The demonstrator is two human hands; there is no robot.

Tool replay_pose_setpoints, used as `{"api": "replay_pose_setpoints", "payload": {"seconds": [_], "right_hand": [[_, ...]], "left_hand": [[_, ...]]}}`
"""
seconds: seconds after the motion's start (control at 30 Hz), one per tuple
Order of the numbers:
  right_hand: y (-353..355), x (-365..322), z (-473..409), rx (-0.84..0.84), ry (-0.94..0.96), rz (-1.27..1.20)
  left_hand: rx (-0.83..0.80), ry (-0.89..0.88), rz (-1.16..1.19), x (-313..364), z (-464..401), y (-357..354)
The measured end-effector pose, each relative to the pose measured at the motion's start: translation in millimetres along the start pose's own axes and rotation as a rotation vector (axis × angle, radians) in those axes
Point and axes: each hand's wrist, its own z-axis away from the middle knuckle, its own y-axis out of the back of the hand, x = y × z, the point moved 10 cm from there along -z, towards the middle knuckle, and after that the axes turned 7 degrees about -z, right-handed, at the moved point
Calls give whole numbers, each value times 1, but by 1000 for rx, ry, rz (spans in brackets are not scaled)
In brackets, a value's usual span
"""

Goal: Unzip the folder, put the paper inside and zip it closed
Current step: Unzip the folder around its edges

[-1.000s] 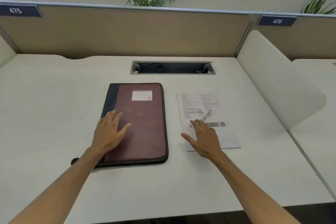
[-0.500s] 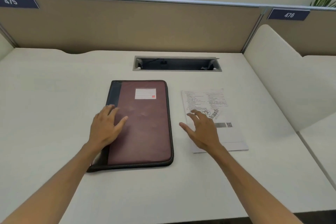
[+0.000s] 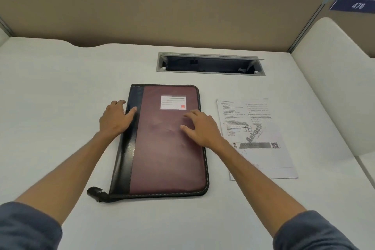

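1. Since half a second ago, the right hand has left the printed sheet and now lies on the folder's cover, while the left hand has slid out to the folder's spine edge.
2. Under both hands is the wide, pale, matte desk. It looks smooth, so things may slide on it.
3. Between and beneath the hands lies the flat maroon leather-look zip folder with a glossy black spine strip and stitched edging. It is still zipped shut. It looks padded and fairly stiff, and probably has some weight. Pressing a palm on the cover should steady it.
4. Just beyond the right hand's outer side lies the white printed paper sheet, flat on the desk and apart from the folder. It is light and floppy, and best lifted by one edge.
5. Nearer the body than the left hand, at the folder's near spine corner, the black zip pull tab sticks out. That is the place to grip for unzipping.
6. Both hands are open with fingers spread. They rest on the folder and clamp nothing.
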Motion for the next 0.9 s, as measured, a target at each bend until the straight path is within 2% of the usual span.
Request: {"api": "replay_pose_setpoints", "payload": {"seconds": [0.4, 0.63, 0.8, 0.9], "right_hand": [[-25, -36, -90, -17, 33, -23], [-37, -49, -142, -34, 85, 17], [-45, -58, -178, -61, 81, 39], [-54, -65, -202, -135, 60, 25]], "left_hand": [[-19, -69, 55, 15, -55, -21], [-83, -116, 79, 18, -95, -34], [-19, -188, 95, 18, -104, -35], [29, -192, 137, 13, -105, -34]]}}
